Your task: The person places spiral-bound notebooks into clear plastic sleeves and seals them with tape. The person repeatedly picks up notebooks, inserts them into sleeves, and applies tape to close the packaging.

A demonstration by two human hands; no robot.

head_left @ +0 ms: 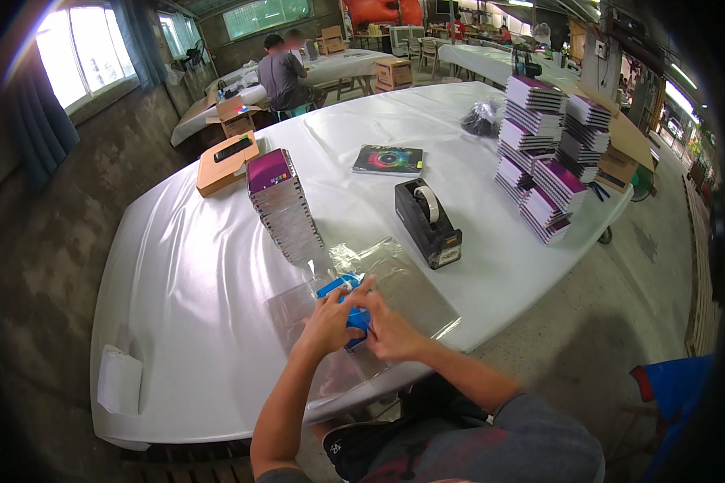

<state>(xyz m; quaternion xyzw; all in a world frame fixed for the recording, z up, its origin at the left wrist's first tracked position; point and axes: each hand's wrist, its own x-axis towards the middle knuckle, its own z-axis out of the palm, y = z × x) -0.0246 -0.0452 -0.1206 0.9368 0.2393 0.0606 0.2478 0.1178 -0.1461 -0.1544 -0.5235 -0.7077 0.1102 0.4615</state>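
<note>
My left hand (pixel 328 324) and my right hand (pixel 387 332) meet over a small blue box-like thing (pixel 358 320), their fingertips close together. The fingers of my left hand curl along its left side. Bent over its right side, my right hand has thumb and fingers drawn in; whatever they pinch is too small to make out. My hands cover much of the blue thing. It lies on clear plastic sheets or bags (pixel 415 302) spread near the table's front edge.
Beyond my hands stand a tall stack of purple-covered books (pixel 286 209) and a black tape dispenser (pixel 428 229). A dark-covered book (pixel 388 159) lies farther back. More book stacks (pixel 540 153) rise at the right, near a black bundle (pixel 482 121). A cardboard box (pixel 217 173) holds a phone.
</note>
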